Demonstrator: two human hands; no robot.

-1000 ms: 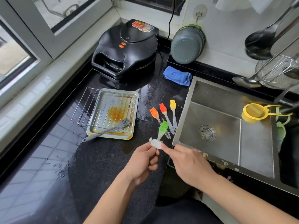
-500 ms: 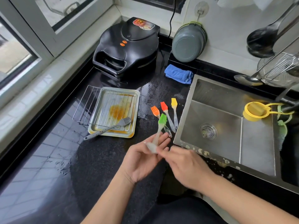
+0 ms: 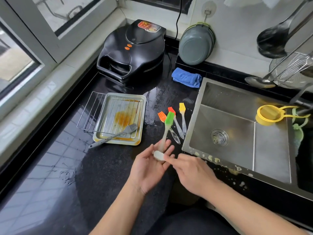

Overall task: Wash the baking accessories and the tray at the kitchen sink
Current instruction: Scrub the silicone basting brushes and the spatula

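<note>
Green-bristled brush [image 3: 166,131] at frame centre, clear handle lying across open left hand [image 3: 149,168], fingers spread; right hand [image 3: 193,173] pinches handle end. Orange, red, yellow brushes [image 3: 176,122] on black counter [image 3: 105,167] beside sink [image 3: 240,131]; stained tray [image 3: 142,106] centre-left.

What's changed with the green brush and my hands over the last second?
The green-bristled silicone brush with the clear handle swung upright, its bristles now pointing away. The left hand opened flat under the handle, while the right hand pinches the handle's end. The orange, red and yellow brushes, the greasy metal tray and the steel sink stayed put.
</note>
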